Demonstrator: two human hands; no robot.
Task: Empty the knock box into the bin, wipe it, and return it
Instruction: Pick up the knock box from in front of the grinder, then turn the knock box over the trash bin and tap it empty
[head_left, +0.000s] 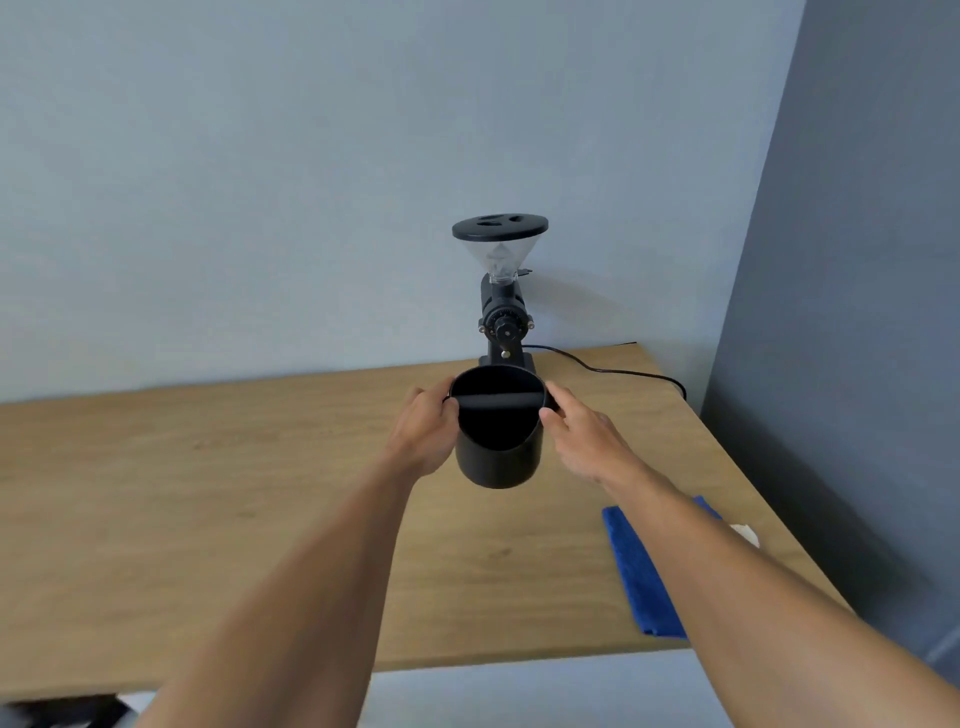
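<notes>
The wooden table (260, 493) carries everything, and the coffee grinder (501, 312) at its far edge against the wall serves as the marker; its cord (613, 370) trails off to the right of it; a folded blue cloth (644, 571) lies well nearer the viewer and to the right of the grinder, close to the table's front edge, partly crossed by the right forearm. Just in front of the grinder's base is the black knock box (498, 436), mouth tipped toward the camera so the knock bar (498, 401) shows across it; whether its base touches the table I cannot tell. The left hand (423, 431) and right hand (584, 441) are clamped on opposite sides of its rim, thumbs hooked at the lip. No bin is in view; the inside looks dark, contents unreadable. To carry it well, I would level the mouth first, keep both grips even, and lift straight clear of the grinder before turning away.
</notes>
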